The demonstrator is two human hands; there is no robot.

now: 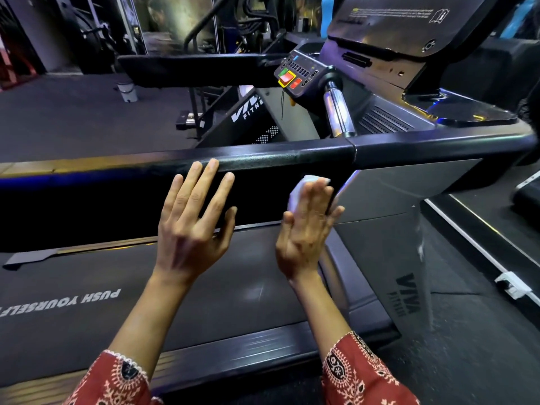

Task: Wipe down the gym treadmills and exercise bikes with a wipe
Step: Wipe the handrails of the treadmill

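A treadmill fills the head view, its black padded side handrail (263, 159) running left to right in front of me. My left hand (193, 226) lies flat with spread, straight fingers against the handrail's dark side face. My right hand (306, 229) presses a white wipe (301, 188) with straight fingers against the same face, right where it meets the grey upright panel (380, 206). Below my hands is the belt (146, 293), printed "PUSH YOURSELF". The console (388, 21) and the button panel (295, 74) rise at the upper right.
A chrome grip bar (336, 109) slants down from the button panel to the rail. A second handrail (190, 68) spans the far side. Behind it stand another machine (248, 118) and a small white bin (127, 90) on dark floor. A neighbouring treadmill's edge (496, 238) lies to the right.
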